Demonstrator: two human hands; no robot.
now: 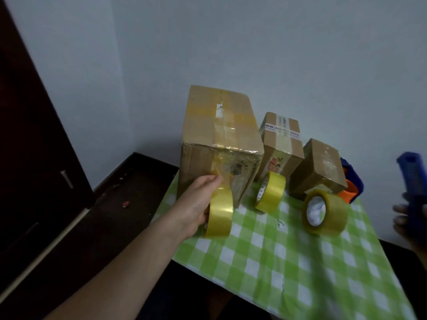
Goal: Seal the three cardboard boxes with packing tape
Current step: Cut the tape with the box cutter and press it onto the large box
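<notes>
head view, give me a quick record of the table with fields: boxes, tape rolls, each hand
boxes: three brown cardboard boxes on the green checked tablecloth: large, medium, small
tape rolls: three yellowish packing tape rolls: one at the large box, two standing free
left hand: holds the first roll
right hand: grips a blue tool, blurred

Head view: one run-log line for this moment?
left hand: holds tape roll at large box | right hand: grips blue dispenser
</notes>
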